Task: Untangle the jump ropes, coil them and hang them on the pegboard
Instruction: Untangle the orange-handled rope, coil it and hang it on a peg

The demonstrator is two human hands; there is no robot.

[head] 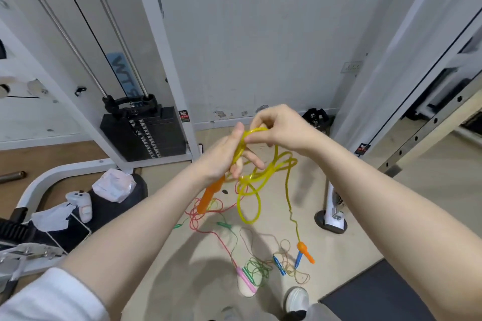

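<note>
In the centre of the frame both hands work on the yellow jump rope [250, 182]. The left hand [224, 156] holds one orange handle [210, 197], which points down and to the left below the palm; its fingers are loosely spread, and several yellow loops lie around them. The right hand [277, 125], just above and to the right, pinches one loop of the yellow rope between thumb and curled fingers. The rest of this rope hangs below the hands in loose loops, and one strand runs down to the second orange handle [305, 251] near the floor in the lower right.

On the floor [352, 242], in the lower middle of the frame, other ropes lie tangled together: a red rope [200, 219], a thin green rope [257, 268] beside a pink handle [245, 279], and two blue handles [288, 263] close together. A weight stack [146, 135] stands at the left.
</note>
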